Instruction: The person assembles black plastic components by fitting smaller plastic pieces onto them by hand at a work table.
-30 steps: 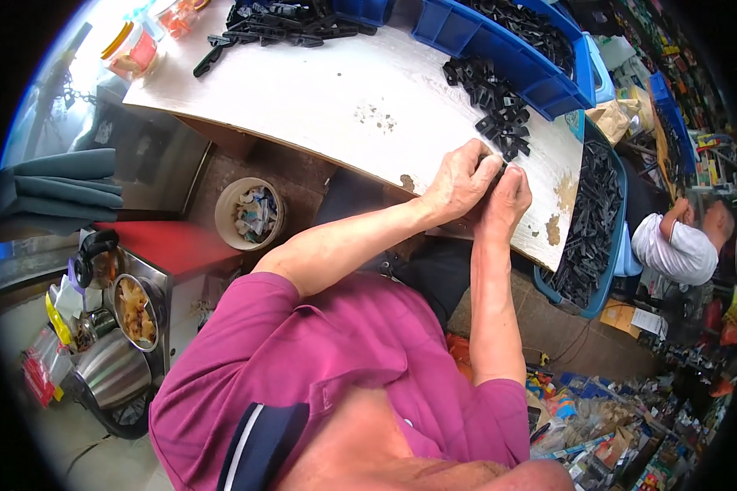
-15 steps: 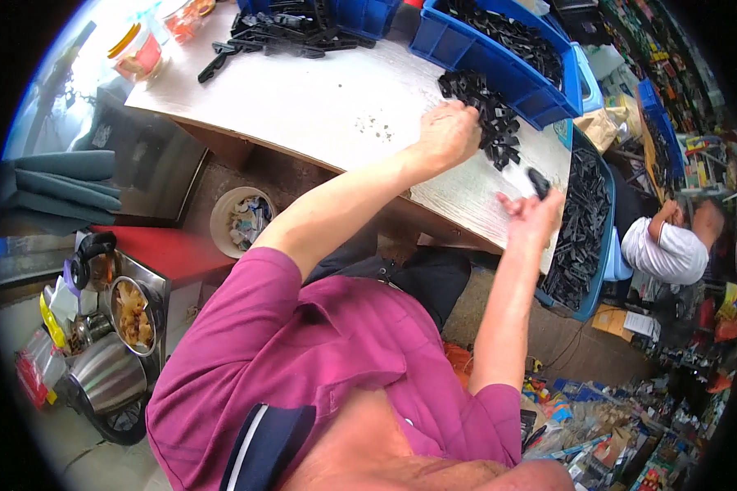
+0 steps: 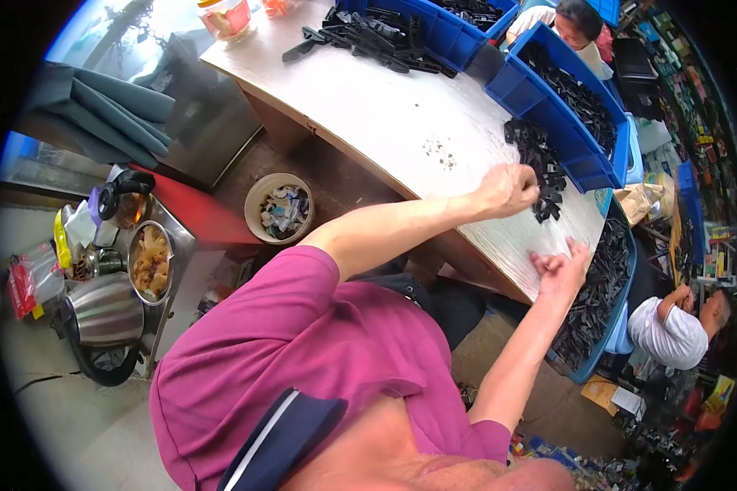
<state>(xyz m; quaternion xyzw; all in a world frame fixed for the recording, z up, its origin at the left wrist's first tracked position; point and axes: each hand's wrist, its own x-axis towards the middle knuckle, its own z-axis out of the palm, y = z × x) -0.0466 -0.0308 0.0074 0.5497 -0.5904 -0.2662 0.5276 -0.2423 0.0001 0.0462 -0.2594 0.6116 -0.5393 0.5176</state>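
Note:
My left hand (image 3: 509,190) is over the white tabletop (image 3: 385,106) with its fingers curled, beside a small pile of black plastic parts (image 3: 539,155). Whether it pinches something is hidden. Near the table's right corner, my right hand (image 3: 560,268) has its fingers spread, and nothing shows in it. Just past that edge stands a large blue tub (image 3: 628,278) full of similar black parts. Behind the small pile sits a blue bin (image 3: 540,98), also holding black parts. A looser heap of longer black pieces (image 3: 377,42) lies at the table's far left.
Another blue bin (image 3: 448,37) stands at the far edge. A waste bucket (image 3: 252,214) is on the floor left of the table, near a kettle (image 3: 110,315) and a bowl of food (image 3: 152,266). One co-worker (image 3: 671,331) sits at right, another (image 3: 583,24) beyond the bins.
The black part in my right hand has left it, and the fingers have spread. My left hand stays near the pile, fingers curled. The whole view has shifted and turned.

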